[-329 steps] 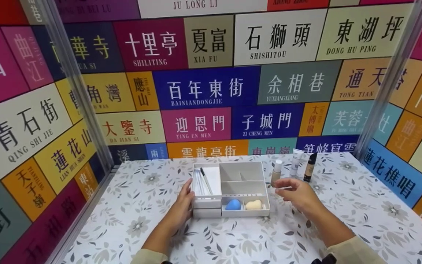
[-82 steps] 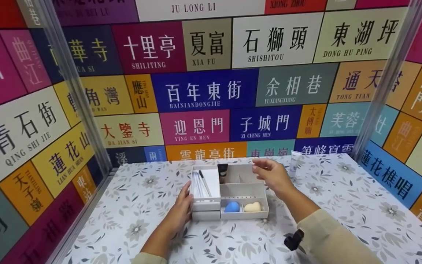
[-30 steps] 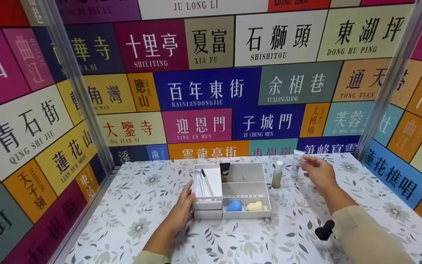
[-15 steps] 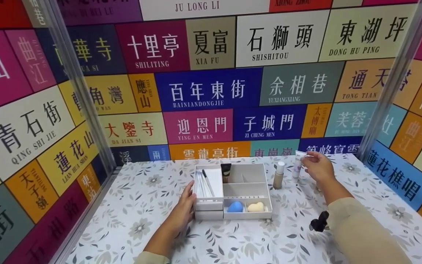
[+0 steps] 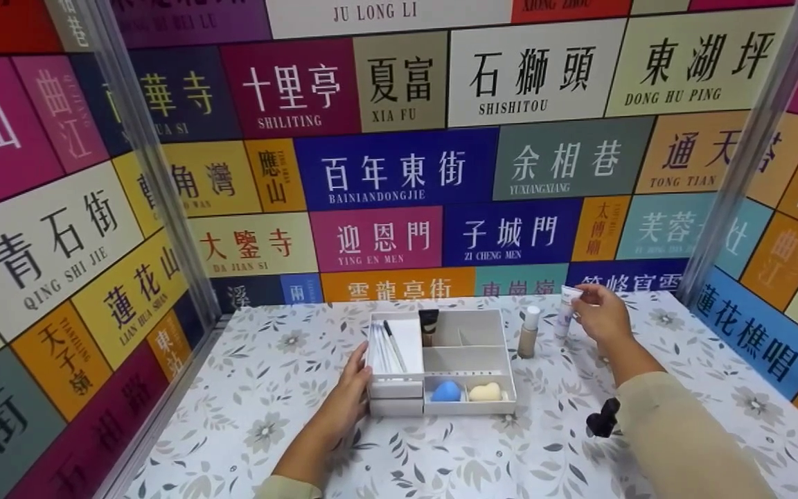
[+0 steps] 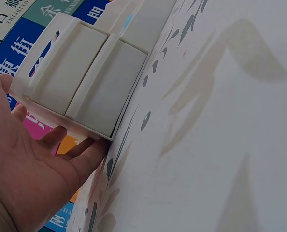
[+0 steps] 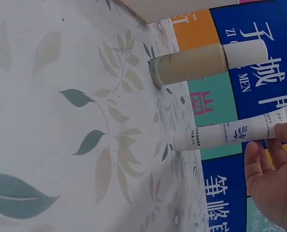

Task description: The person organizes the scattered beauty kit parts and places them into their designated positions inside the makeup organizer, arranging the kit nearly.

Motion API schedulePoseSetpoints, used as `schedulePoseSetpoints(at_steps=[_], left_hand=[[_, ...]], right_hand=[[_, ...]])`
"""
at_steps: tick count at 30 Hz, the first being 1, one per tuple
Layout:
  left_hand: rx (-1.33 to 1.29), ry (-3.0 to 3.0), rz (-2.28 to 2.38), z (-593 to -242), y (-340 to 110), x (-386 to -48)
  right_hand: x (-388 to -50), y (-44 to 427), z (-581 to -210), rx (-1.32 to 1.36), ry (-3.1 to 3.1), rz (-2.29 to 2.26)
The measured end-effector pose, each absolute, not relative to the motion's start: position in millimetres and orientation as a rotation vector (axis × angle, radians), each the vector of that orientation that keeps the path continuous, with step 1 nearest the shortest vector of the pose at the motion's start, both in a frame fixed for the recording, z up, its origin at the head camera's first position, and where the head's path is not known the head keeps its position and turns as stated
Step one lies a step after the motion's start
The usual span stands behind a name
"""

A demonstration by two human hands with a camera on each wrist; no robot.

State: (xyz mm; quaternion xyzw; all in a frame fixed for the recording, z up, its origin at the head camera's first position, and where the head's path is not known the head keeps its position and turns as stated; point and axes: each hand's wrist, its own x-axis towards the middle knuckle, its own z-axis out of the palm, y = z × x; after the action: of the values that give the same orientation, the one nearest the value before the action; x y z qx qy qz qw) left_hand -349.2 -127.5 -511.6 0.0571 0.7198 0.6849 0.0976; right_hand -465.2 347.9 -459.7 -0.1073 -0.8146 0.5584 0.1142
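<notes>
My left hand point(image 5: 345, 394) rests against the left side of a white desktop organizer point(image 5: 466, 358). In the left wrist view, its fingers reach along the side wall beside two drawers point(image 6: 83, 72). Between thumb and fingers, my right hand point(image 5: 603, 319) pinches the upper end of a white squeeze tube point(image 7: 225, 134) with purple print. The tube is upright, its lower end at the tabletop. A beige liquid bottle point(image 5: 528, 333) with a white cap stands between tube and organizer. Inside the organizer's back compartment stands a black-capped tube point(image 5: 429, 326).
The organizer's left top section holds several thin sticks point(image 5: 391, 346), one with a dark tip. Its front compartments hold a blue sponge point(image 5: 446, 391) and a cream sponge point(image 5: 485, 392). A patterned cloth point(image 5: 267, 430) covers the table, backed by a colourful sign wall point(image 5: 399, 166).
The black-capped tube went from the table's right into the organizer. My right hand left the organizer's back, went right to the white tube and now grips its top. The left hand stayed.
</notes>
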Motion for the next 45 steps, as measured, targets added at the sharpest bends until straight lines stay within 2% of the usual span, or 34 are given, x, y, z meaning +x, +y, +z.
schedulePoseSetpoints(at_steps=[23,34,45], left_hand=[[0.208,2.089,2.058,-514,-127,-351],[0.214,2.104,2.047,-515,-127,-352],[0.232,2.121,2.031,-514,-129,-350]], right_hand=[[-423,336,-455,-0.157,-2.399,1.592],[-398,324,-444,-0.087,-2.432,1.587],[-390,301,-428,0.014,-2.328,1.663]])
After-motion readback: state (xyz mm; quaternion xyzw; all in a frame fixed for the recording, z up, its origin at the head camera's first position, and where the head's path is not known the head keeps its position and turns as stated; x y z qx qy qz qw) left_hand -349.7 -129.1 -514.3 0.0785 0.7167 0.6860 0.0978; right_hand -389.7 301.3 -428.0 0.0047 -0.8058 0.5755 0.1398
